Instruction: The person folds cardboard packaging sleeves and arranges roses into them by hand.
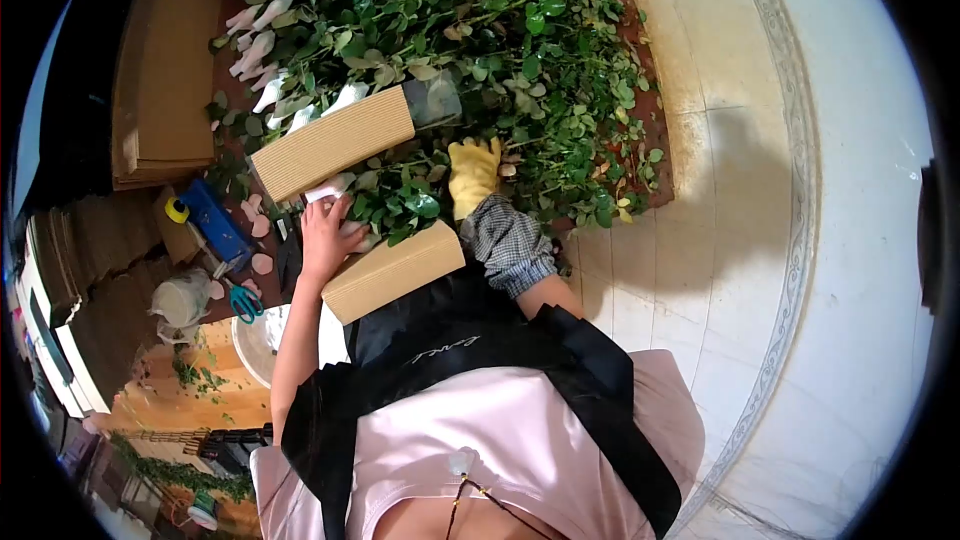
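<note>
Bare, my left hand [325, 240] lies on pale rose heads [330, 188] between the two raised sides of a corrugated cardboard wrap, its fingers apart. The far side of the wrap [335, 143] and its near side [395, 272] stand around a leafy bunch of roses [400, 195]. In a yellow glove with a checked sleeve, my right hand [474, 175] is at the stems just right of the wrap, its fingers curled onto them. Leaves partly hide those fingertips. Clear plastic [432, 100] shows at the far side's end.
Many leafy rose stems [520, 30] cover the table beyond, pale heads to the left. Cardboard sheets [165, 70] stand at the left. Nearby are a blue tool [215, 225], yellow tape [177, 210], teal-handled scissors [246, 304] and a white container [182, 298]. Tiled floor [735, 240] lies right.
</note>
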Available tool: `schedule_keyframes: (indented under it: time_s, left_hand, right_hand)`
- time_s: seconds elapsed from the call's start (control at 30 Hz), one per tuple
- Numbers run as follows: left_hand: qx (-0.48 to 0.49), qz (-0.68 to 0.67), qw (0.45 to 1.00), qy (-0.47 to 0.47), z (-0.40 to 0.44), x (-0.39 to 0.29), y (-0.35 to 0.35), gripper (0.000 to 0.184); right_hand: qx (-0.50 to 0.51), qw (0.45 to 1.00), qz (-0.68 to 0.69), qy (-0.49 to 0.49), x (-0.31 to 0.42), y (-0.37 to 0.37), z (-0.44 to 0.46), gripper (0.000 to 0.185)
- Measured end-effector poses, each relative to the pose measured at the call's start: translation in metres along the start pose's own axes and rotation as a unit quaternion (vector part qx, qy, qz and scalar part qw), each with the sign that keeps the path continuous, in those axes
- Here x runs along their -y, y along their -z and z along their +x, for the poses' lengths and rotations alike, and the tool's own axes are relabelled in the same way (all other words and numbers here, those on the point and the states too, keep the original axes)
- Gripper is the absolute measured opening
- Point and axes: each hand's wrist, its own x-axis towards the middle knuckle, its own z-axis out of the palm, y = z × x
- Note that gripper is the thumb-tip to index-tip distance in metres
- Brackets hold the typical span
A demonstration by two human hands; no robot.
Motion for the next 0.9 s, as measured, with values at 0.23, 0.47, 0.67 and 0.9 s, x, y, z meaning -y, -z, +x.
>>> schedule_keyframes:
  time_s: [0.23,0.47,0.67,0.9]
  left_hand:
    - [0.018,-0.033,0.999,-0.005,-0.003,0.005,0.006,0.061]
    - [-0.021,-0.228,0.929,0.291,-0.056,0.023,0.039,0.027]
    - [0.229,-0.128,0.933,0.246,-0.032,0.008,0.043,0.048]
    - [-0.028,-0.552,0.777,0.302,-0.074,0.016,0.005,0.021]
  right_hand:
    - [0.003,0.916,0.4,0.04,-0.061,-0.009,0.01,0.045]
    - [0.248,0.856,0.351,0.288,0.026,0.172,-0.009,0.055]
    - [0.419,0.788,-0.183,0.412,0.137,0.046,0.011,0.03]
    - [0.404,0.808,-0.179,0.391,0.124,-0.015,0.007,0.025]
